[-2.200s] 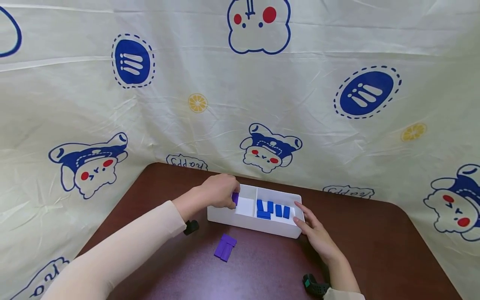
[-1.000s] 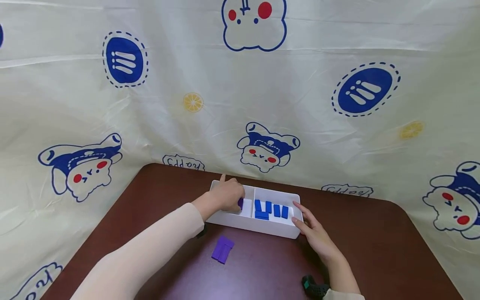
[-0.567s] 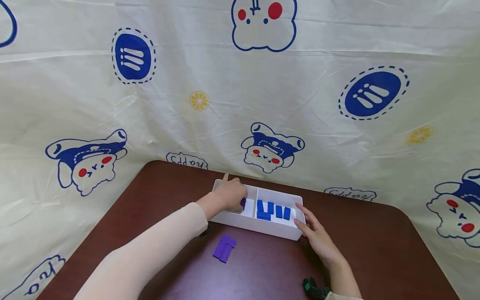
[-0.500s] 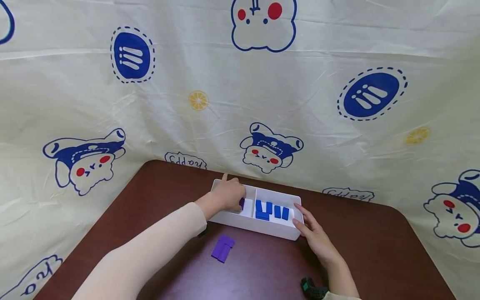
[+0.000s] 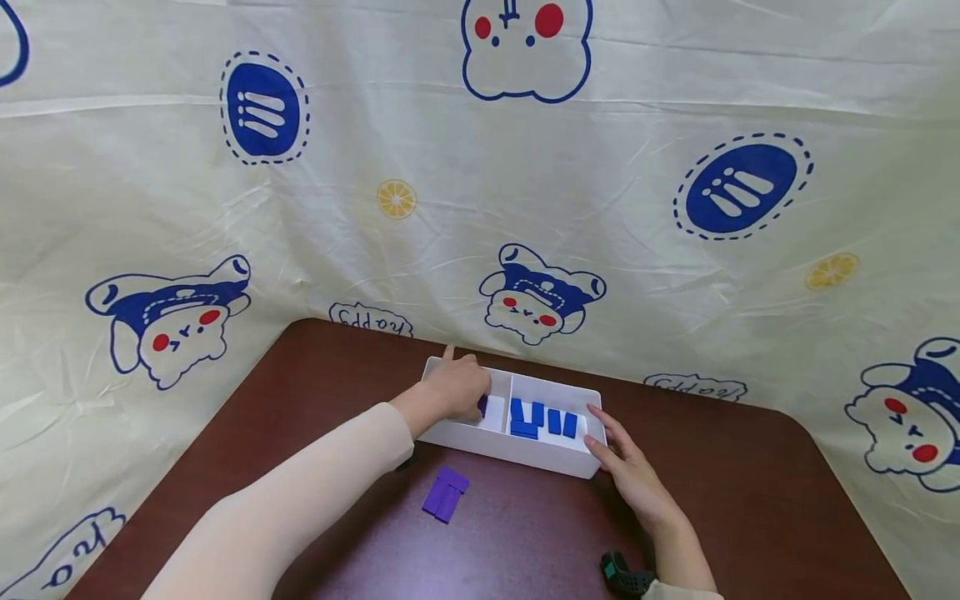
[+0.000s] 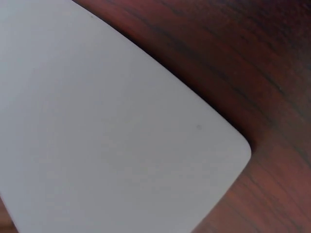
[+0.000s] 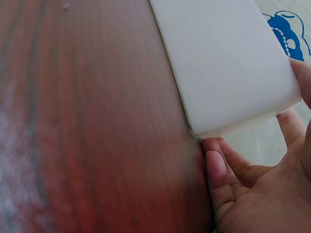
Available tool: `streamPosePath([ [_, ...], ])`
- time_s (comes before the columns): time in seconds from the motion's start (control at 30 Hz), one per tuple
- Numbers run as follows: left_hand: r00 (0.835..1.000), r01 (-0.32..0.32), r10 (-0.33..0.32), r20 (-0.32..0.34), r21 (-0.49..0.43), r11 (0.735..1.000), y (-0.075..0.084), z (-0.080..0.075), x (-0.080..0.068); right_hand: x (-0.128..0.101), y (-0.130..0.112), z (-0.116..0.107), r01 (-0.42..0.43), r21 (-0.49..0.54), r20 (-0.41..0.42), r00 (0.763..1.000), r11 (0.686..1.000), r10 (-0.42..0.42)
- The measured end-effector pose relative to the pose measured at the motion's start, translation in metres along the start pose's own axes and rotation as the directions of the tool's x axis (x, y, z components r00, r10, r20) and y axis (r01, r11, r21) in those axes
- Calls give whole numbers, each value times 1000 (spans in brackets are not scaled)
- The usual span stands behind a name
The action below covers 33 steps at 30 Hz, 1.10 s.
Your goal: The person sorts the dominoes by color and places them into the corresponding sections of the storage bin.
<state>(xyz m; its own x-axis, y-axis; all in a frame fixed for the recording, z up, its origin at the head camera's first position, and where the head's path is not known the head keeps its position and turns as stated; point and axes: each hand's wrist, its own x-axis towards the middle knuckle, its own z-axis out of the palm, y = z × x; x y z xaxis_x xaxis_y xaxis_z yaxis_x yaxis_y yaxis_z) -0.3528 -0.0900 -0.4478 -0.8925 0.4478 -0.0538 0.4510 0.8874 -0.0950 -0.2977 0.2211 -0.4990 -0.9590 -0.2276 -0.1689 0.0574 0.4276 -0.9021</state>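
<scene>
A white two-compartment box (image 5: 517, 451) stands on the table. Inside its left compartment, my left hand (image 5: 456, 390) pinches a small purple block (image 5: 483, 406), partly hidden by the fingers. My right hand (image 5: 637, 479) grips the box's right end, thumb at the near rim and fingers toward the far corner. The right wrist view shows curled fingers (image 7: 217, 170) against the bottom corner of that end. Several blue blocks (image 5: 554, 422) lie flat in the right compartment. In front of the box, purple blocks (image 5: 446, 495) lie together on the table. Only the box's outer wall (image 6: 121, 121) fills the left wrist view.
The dark brown table (image 5: 525, 542) has rounded far corners. A pale cloth (image 5: 637, 250) with cartoon prints hangs right behind its far edge. A black band (image 5: 626, 577) is on the right wrist. A thin divider (image 5: 508, 404) parts the box's compartments.
Since the earliest frame, my left hand has moved right and down into the left compartment with the purple block. Over the last half second it has stayed there. The right hand keeps its place.
</scene>
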Motion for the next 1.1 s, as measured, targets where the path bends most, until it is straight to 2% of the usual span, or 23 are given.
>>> streamPosePath([
  [0.4,1000,-5,5,5,4,1000,2,-3,-4,0,4,0,1,-1,-1,1000,1000,-1],
  [0.73,1000,7,-6,4,-59,998,-3,-8,-8,0,2,-1,-8,2,-1,1000,1000,8],
  [1.1,999,-15,10,-39,-132,991,-7,-20,-23,0,2,-4,4,-3,8,1000,1000,-4],
])
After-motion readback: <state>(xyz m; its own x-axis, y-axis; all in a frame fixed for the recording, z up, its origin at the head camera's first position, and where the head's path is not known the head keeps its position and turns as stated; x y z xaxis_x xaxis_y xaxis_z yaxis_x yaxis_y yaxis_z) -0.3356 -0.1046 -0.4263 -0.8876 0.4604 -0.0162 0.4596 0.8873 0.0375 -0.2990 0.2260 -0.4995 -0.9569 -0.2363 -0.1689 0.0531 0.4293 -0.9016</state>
